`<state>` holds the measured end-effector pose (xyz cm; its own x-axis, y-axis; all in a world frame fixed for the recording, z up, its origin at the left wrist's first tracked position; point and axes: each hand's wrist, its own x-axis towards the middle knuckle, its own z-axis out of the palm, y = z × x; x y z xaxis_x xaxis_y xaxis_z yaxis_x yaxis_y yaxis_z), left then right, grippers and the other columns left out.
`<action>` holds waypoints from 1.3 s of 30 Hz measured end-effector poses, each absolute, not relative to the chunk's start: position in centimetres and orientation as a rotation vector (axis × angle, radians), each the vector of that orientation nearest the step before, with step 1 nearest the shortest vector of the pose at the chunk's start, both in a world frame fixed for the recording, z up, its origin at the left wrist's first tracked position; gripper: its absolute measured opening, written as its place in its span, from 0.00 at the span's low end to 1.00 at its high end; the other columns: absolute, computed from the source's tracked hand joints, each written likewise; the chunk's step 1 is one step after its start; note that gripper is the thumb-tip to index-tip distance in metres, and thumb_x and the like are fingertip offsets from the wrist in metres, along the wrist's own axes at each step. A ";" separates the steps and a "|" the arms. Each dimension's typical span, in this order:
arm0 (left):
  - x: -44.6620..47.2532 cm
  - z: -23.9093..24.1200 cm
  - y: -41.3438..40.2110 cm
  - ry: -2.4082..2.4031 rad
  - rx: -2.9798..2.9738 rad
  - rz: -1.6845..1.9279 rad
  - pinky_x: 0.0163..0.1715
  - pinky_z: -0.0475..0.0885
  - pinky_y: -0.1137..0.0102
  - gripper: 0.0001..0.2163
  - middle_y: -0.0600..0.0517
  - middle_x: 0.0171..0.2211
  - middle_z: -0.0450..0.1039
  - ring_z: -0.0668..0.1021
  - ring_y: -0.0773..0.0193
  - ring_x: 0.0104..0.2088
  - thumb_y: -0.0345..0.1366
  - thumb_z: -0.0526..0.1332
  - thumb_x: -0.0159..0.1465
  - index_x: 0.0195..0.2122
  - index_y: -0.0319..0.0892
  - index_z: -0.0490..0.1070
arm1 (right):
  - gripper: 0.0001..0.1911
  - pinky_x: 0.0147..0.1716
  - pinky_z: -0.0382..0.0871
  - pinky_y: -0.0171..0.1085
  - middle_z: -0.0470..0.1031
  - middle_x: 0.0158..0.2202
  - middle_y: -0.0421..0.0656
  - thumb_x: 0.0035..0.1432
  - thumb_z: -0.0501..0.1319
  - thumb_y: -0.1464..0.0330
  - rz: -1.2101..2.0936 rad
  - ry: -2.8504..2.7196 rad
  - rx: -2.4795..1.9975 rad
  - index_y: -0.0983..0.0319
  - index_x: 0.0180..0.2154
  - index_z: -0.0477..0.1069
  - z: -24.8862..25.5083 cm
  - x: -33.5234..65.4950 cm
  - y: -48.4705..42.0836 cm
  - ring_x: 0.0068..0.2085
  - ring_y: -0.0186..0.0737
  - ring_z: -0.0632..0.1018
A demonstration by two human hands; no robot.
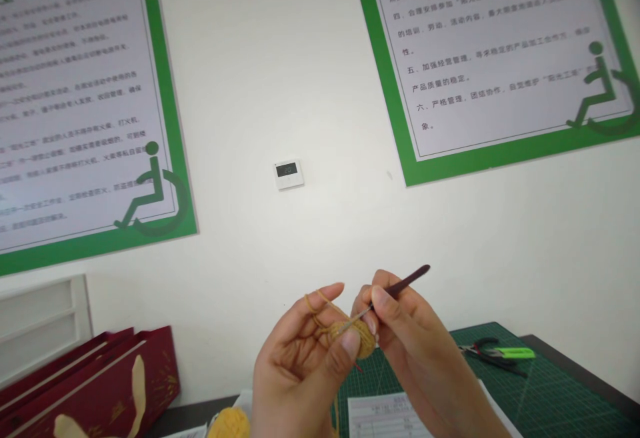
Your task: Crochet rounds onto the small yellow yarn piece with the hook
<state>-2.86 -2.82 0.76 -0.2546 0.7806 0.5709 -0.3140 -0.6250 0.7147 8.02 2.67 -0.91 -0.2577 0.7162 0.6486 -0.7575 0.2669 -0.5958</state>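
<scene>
My left hand (305, 365) pinches a small mustard-yellow crochet piece (367, 339) between thumb and fingers. Yellow yarn (311, 305) loops round its raised index finger. In my right hand (407, 325) is a crochet hook (407, 280) with a dark handle, held like a pen. The hook's thin metal shaft lies across the top of the crochet piece; its tip is close to my left thumb and hard to make out. A short red strand (359, 366) shows just beneath the piece. At the bottom edge, a yellow yarn ball (230, 423) is partly hidden beside my left wrist.
A green cutting mat (550, 395) covers the dark table, with printed paper (385, 418) on it. Pliers (493, 351) and a bright green tool (517, 353) lie at the right. Dark red gift bags (100, 385) stand left. Posters (425, 175) and a thermostat (289, 175) are on the wall.
</scene>
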 end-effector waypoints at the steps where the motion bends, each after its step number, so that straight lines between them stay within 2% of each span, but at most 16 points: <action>1: -2.7 0.7 -2.8 0.608 1.262 1.966 0.33 0.77 0.70 0.17 0.52 0.24 0.78 0.78 0.65 0.27 0.30 0.79 0.49 0.42 0.44 0.86 | 0.15 0.32 0.65 0.33 0.69 0.27 0.35 0.66 0.64 0.58 1.309 -1.222 0.063 0.59 0.31 0.65 -1.0 8.0 2.8 0.29 0.32 0.68; 3: -2.5 0.7 -2.9 0.601 1.242 2.015 0.31 0.76 0.73 0.18 0.53 0.24 0.78 0.79 0.66 0.26 0.29 0.79 0.48 0.42 0.45 0.86 | 0.08 0.32 0.67 0.34 0.71 0.28 0.36 0.68 0.62 0.64 0.993 -1.295 0.064 0.57 0.34 0.68 -1.3 8.2 3.1 0.30 0.33 0.71; 5: -2.3 0.8 -3.0 0.595 1.224 2.053 0.31 0.75 0.76 0.19 0.53 0.24 0.78 0.79 0.67 0.27 0.28 0.80 0.48 0.42 0.47 0.86 | 0.04 0.32 0.69 0.36 0.73 0.31 0.38 0.66 0.62 0.71 0.494 -1.376 0.050 0.57 0.38 0.72 -1.6 8.4 3.3 0.33 0.35 0.74; 8: -2.4 1.0 -3.3 0.570 1.167 1.920 0.32 0.75 0.75 0.20 0.51 0.25 0.79 0.79 0.67 0.27 0.28 0.80 0.47 0.43 0.46 0.86 | 0.17 0.34 0.70 0.41 0.76 0.34 0.41 0.57 0.65 0.82 -0.250 -1.362 0.040 0.58 0.44 0.76 -2.0 8.6 3.5 0.34 0.38 0.74; 9: -2.5 1.1 -3.4 0.562 1.127 1.824 0.33 0.76 0.75 0.21 0.50 0.25 0.79 0.79 0.67 0.28 0.29 0.80 0.47 0.44 0.44 0.86 | 0.19 0.33 0.70 0.41 0.76 0.34 0.41 0.56 0.65 0.83 -0.342 -1.322 0.046 0.58 0.46 0.76 -2.1 8.5 3.5 0.34 0.38 0.73; 11: -2.7 1.3 -3.5 0.539 1.038 1.647 0.34 0.76 0.73 0.24 0.49 0.28 0.79 0.79 0.66 0.29 0.29 0.81 0.45 0.46 0.41 0.86 | 0.17 0.31 0.70 0.41 0.76 0.33 0.42 0.61 0.63 0.81 -0.260 -1.272 0.110 0.59 0.48 0.76 -2.2 8.0 3.4 0.32 0.37 0.72; 15: -3.0 1.5 -3.5 0.469 0.994 1.580 0.37 0.76 0.73 0.25 0.51 0.28 0.77 0.81 0.65 0.32 0.27 0.80 0.44 0.46 0.39 0.85 | 0.04 0.30 0.70 0.40 0.72 0.30 0.39 0.69 0.60 0.67 0.405 -1.201 0.226 0.55 0.43 0.75 -2.1 7.0 2.9 0.32 0.38 0.74; 21: -3.2 1.2 -3.3 0.407 1.104 1.589 0.36 0.75 0.70 0.17 0.51 0.26 0.78 0.81 0.60 0.33 0.30 0.79 0.47 0.39 0.42 0.86 | 0.11 0.30 0.65 0.36 0.71 0.25 0.37 0.73 0.55 0.61 1.044 -1.033 0.259 0.55 0.38 0.71 -1.6 7.4 2.0 0.29 0.35 0.71; 23: -3.3 1.0 -3.2 0.413 1.126 1.596 0.39 0.75 0.67 0.14 0.51 0.26 0.78 0.82 0.58 0.34 0.31 0.79 0.47 0.36 0.42 0.86 | 0.13 0.29 0.63 0.35 0.68 0.23 0.36 0.72 0.55 0.60 1.239 -1.006 0.265 0.57 0.35 0.70 -1.3 7.7 1.8 0.26 0.34 0.68; 25: -3.2 0.9 -3.0 0.463 1.154 1.656 0.37 0.75 0.68 0.13 0.51 0.26 0.78 0.81 0.59 0.32 0.32 0.80 0.46 0.34 0.43 0.86 | 0.15 0.28 0.62 0.34 0.65 0.22 0.35 0.70 0.57 0.59 1.376 -1.000 0.229 0.58 0.32 0.69 -1.0 7.8 1.8 0.25 0.33 0.65; 28: -2.9 0.8 -2.9 0.572 1.207 1.794 0.32 0.73 0.72 0.12 0.51 0.25 0.79 0.78 0.65 0.28 0.32 0.80 0.47 0.34 0.43 0.86 | 0.16 0.33 0.66 0.34 0.68 0.26 0.37 0.69 0.59 0.58 1.355 -1.052 0.150 0.59 0.30 0.70 -0.8 7.7 2.0 0.29 0.33 0.68; 32: -2.4 0.9 -2.8 0.600 1.216 1.892 0.33 0.76 0.72 0.15 0.54 0.24 0.75 0.77 0.66 0.27 0.31 0.80 0.47 0.37 0.45 0.87 | 0.11 0.44 0.70 0.35 0.76 0.35 0.39 0.69 0.60 0.59 1.075 -1.159 0.064 0.57 0.36 0.74 -1.3 7.4 2.4 0.40 0.36 0.76; 35: -2.3 0.8 -2.8 0.621 1.207 1.947 0.31 0.75 0.73 0.16 0.53 0.25 0.76 0.77 0.67 0.27 0.30 0.79 0.48 0.40 0.45 0.87 | 0.08 0.42 0.73 0.37 0.78 0.35 0.40 0.70 0.60 0.61 0.914 -1.178 0.029 0.56 0.39 0.74 -1.8 7.4 2.6 0.39 0.37 0.78; 39: -2.3 0.8 -2.9 0.647 1.213 2.000 0.30 0.74 0.75 0.15 0.52 0.24 0.78 0.78 0.67 0.26 0.29 0.79 0.48 0.38 0.44 0.87 | 0.07 0.40 0.73 0.36 0.80 0.34 0.39 0.71 0.59 0.62 0.805 -1.158 0.024 0.55 0.40 0.73 -2.0 7.6 2.8 0.38 0.36 0.79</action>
<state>-2.30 -2.87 0.81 -0.3166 0.7738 0.5486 -0.3060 -0.6308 0.7131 7.57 2.76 -1.96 0.1602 0.5512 0.8188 -0.5751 0.7263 -0.3764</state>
